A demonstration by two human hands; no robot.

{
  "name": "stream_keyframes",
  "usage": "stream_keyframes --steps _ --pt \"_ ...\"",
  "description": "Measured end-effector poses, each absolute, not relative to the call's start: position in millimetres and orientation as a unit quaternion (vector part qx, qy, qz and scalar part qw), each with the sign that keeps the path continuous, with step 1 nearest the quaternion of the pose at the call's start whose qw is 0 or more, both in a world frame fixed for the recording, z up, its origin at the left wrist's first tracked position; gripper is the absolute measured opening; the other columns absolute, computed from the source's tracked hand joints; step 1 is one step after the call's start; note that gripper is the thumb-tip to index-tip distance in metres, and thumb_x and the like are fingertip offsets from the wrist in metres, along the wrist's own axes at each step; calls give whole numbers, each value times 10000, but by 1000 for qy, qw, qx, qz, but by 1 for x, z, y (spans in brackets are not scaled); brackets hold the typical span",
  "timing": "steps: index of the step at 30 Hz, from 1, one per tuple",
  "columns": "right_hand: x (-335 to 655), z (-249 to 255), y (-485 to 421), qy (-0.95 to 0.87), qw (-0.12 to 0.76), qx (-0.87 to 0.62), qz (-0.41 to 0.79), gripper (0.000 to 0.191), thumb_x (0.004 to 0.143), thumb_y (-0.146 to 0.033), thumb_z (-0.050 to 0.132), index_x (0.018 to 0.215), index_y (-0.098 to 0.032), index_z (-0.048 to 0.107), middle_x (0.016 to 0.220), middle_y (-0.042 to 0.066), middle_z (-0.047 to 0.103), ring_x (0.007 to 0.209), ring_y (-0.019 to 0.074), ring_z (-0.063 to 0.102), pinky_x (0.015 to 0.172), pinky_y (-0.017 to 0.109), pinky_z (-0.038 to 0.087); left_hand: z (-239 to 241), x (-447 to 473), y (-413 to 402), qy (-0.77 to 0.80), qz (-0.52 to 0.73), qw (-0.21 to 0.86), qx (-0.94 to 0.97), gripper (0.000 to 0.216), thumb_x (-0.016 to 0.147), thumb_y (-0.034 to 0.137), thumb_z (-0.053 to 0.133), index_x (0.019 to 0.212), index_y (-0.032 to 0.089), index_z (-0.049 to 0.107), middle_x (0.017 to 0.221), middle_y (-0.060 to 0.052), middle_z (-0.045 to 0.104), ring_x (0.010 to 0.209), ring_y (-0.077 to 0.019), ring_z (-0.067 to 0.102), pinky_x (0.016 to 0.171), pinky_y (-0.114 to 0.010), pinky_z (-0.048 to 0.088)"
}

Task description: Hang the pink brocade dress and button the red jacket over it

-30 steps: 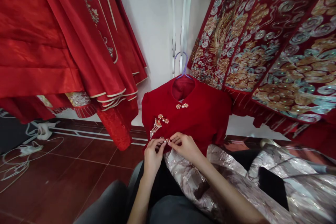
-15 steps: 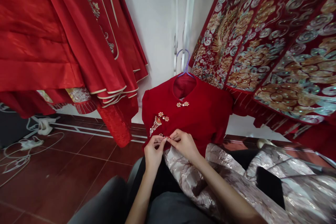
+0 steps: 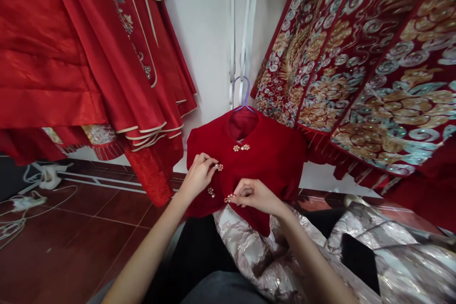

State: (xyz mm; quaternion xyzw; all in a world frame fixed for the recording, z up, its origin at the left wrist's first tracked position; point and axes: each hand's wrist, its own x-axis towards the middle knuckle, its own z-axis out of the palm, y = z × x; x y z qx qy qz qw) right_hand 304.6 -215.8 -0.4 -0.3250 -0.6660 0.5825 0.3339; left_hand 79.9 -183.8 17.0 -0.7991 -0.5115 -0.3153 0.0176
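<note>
A red velvety garment (image 3: 274, 152) hangs in front of me on a purple hanger (image 3: 245, 95). Two beaded gold flower fasteners (image 3: 241, 148) sit joined at its collar. On the left of its front, my left hand (image 3: 201, 173) pinches at a beaded flower fastener (image 3: 220, 167); its fingers cover most of the tasselled brooch area. Lower down, my right hand (image 3: 256, 195) pinches another beaded flower fastener (image 3: 229, 198) at the cloth's edge. Left of it lies a separate flower fastener (image 3: 211, 192), untouched and apart from the one in my right hand.
Red garments (image 3: 81, 66) hang at the left, and a heavily embroidered red garment (image 3: 356, 71) at the right. Shiny pale patterned fabric (image 3: 245, 242) spreads over my lap, with a black flat object (image 3: 359, 261) on it. White cables (image 3: 21, 213) lie on the tiled floor (image 3: 107, 228).
My hands have moved apart from one lower fastener, whose halves now sit separate. The left went up to a higher fastener; the right stayed low. The view shifted slightly.
</note>
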Motion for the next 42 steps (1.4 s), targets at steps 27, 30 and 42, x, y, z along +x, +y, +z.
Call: stream_keyframes --steps 27,30,42 --pt "284 -14 -219 -659 347 -333 578 361 649 -404 789 749 -140 563 629 -1 621 578 119 597 583 251 450 -9 94 -183 -539 -396 31 -743 143 905 273 491 833 203 594 816 -34 634 781 -185 567 746 -320 470" --pt "288 -15 -218 -662 325 -320 595 359 655 -398 786 748 -143 552 648 3 626 592 122 601 592 254 454 1 99 -188 -544 -424 45 -723 106 881 286 534 882 205 602 843 -33 610 805 -183 548 756 -320 463" --pt "339 19 -222 -734 233 -284 571 258 719 -364 733 809 -172 586 747 1 656 680 122 608 673 273 482 67 148 -142 -430 -275 118 -852 219 903 328 494 991 225 667 1054 -84 508 975 -239 444 809 -379 396"
